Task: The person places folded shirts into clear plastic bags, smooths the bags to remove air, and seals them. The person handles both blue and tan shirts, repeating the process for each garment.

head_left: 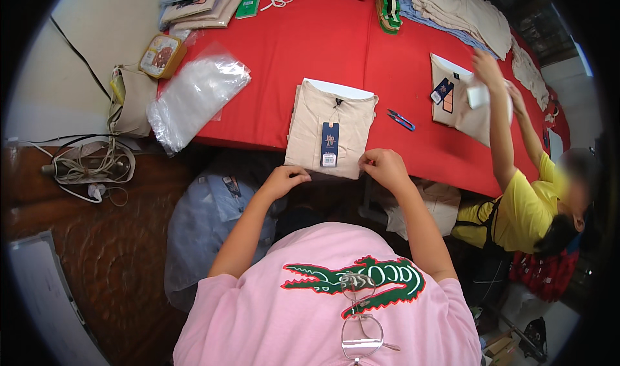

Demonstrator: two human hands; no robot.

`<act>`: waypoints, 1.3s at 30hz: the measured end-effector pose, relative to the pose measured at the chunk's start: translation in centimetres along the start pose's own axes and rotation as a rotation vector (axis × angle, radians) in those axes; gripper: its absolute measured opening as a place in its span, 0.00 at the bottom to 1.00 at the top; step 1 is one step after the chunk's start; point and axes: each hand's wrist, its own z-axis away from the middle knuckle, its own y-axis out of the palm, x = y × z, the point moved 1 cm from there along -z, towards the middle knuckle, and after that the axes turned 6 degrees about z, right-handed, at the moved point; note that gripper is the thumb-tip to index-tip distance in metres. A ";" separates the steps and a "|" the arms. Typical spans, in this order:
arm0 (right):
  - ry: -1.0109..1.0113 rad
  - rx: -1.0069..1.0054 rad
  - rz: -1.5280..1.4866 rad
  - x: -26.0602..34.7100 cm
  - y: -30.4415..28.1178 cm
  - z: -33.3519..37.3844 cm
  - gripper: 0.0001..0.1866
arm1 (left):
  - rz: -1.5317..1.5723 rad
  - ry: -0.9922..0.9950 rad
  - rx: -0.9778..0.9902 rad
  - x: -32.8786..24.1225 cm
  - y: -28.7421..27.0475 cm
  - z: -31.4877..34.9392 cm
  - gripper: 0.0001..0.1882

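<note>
- Nearest, at 6 o'clock: the person's chest in a pink T-shirt (310, 308), with a pair of glasses (360, 330) hanging from the collar.
- Both bare forearms rise from there toward the centre.
- The left hand (284, 180) sits just left of centre, fingers curled in, pinching the lower left corner of a folded beige shirt (330, 130).
- The right hand (385, 167) sits just right of centre, fingers bent, gripping the shirt's lower right corner.
- The shirt lies flat at the near edge of a red table (297, 56), collar pointing to 12 o'clock, with a dark blue hang tag (330, 144) on its front.
- Just beside the shirt, toward 3 o'clock, lie small blue snips (401, 120).
- Toward 10 o'clock, a stack of clear plastic bags (197, 94) hangs over the table edge.
- Toward 2 o'clock, another person in a yellow top (523, 211) handles a second beige shirt (462, 101).
- Farthest, at 11 and 1 o'clock, folded garments (200, 4) are piled.
</note>
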 end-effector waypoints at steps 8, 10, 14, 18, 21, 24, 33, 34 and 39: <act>0.379 0.129 -0.415 1.3 2.7 -2.7 0.05 | -0.376 0.164 -0.134 1.8 -3.6 0.1 0.09; 0.310 0.113 -0.437 0.6 3.4 -2.6 0.04 | -0.442 0.258 -0.226 2.4 -4.2 0.3 0.08; 0.171 0.030 -0.344 -0.3 4.7 -2.0 0.05 | -0.501 0.363 -0.334 1.4 -5.1 0.7 0.07; 0.192 0.000 -0.355 -0.9 5.6 -1.8 0.06 | -0.541 0.395 -0.246 -1.8 -6.6 1.2 0.07; 0.187 -0.019 -0.464 -1.7 6.7 -1.8 0.07 | -0.522 0.356 -0.118 -3.2 -8.3 0.9 0.06; 0.180 -0.008 -0.543 -1.9 7.2 -1.8 0.06 | -0.481 0.318 -0.035 -4.8 -9.8 0.3 0.06; 0.173 -0.042 -0.664 -0.7 8.0 -2.4 0.05 | -0.530 0.126 0.025 -7.4 -12.6 -4.5 0.09; 0.178 -0.046 -0.682 -0.6 8.0 -2.4 0.05 | -0.503 0.073 0.064 -7.6 -13.1 -4.9 0.09; 0.206 -0.047 -0.704 -0.1 7.7 -2.9 0.06 | -0.497 0.081 0.064 -7.3 -13.7 -6.0 0.10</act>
